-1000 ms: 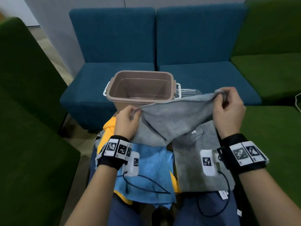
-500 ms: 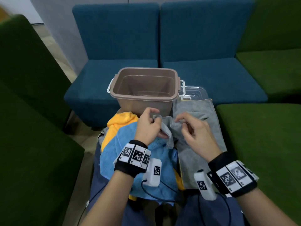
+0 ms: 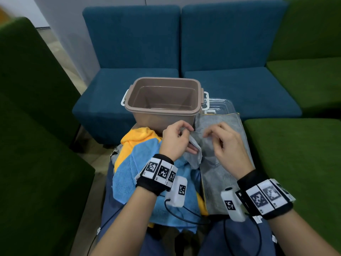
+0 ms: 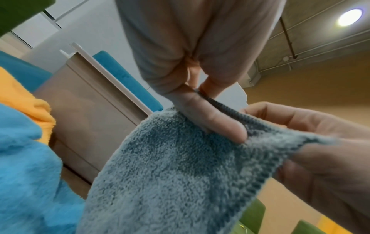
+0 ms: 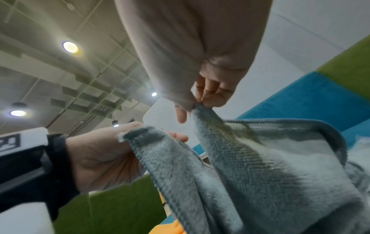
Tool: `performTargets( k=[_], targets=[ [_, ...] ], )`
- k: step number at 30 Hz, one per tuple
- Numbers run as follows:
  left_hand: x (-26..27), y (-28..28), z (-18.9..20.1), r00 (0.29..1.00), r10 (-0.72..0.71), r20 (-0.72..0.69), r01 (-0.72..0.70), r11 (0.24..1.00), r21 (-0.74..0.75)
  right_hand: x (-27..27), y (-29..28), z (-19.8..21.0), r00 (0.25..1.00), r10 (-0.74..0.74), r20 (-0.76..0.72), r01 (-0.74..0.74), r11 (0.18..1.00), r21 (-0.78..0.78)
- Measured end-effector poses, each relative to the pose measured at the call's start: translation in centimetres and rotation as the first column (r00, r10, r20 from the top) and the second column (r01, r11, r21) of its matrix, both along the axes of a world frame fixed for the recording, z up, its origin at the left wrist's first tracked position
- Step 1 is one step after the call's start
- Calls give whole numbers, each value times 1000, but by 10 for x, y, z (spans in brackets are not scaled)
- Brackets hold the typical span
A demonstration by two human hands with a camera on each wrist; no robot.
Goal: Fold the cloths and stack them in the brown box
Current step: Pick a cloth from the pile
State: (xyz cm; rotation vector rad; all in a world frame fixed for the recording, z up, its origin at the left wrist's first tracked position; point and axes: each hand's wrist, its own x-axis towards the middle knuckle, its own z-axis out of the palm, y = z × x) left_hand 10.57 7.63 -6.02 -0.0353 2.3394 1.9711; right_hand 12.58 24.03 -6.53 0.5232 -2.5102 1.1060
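The brown box (image 3: pixel 162 109) stands open and empty at my knees. A grey cloth (image 3: pixel 196 154) lies bunched on my lap just in front of it. My left hand (image 3: pixel 184 132) pinches one edge of it between thumb and fingers; the left wrist view shows this grip (image 4: pixel 240 126) on the grey cloth (image 4: pixel 180 174). My right hand (image 3: pixel 208 133), close beside the left, pinches another corner, as the right wrist view (image 5: pixel 195 106) shows on the grey cloth (image 5: pixel 260 174). A blue cloth (image 3: pixel 132 174) and an orange cloth (image 3: pixel 138 137) lie on my left thigh.
A second grey cloth (image 3: pixel 217 182) with yellow trim lies flat on my right thigh. A clear lid (image 3: pixel 219 106) sits behind the box on the right. Blue seats (image 3: pixel 239 85) stand beyond, green seats (image 3: pixel 295 154) on both sides.
A second ago both hands held the grey cloth spread wide in the air. They have since come together and lowered it onto the lap, with its corners brought close.
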Motion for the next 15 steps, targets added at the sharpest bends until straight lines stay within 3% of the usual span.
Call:
performTargets(
  k=[3, 6, 9, 15],
  targets=[
    [-3, -3, -1, 1000, 20, 12, -20, 999, 37, 4, -4, -2, 997, -80, 11, 80, 997, -19],
    [-2, -5, -4, 999, 53, 2, -53, 997, 62, 13, -14, -2, 988, -105, 115, 111, 993, -41],
    [-1, -7, -6, 997, 62, -46, -62, 998, -4, 20, -20, -3, 975, -109, 193, 111, 994, 0],
    [0, -12, -8, 999, 47, -26, -48, 999, -24, 17, -13, -16, 981, -153, 119, 146, 987, 67]
  ],
)
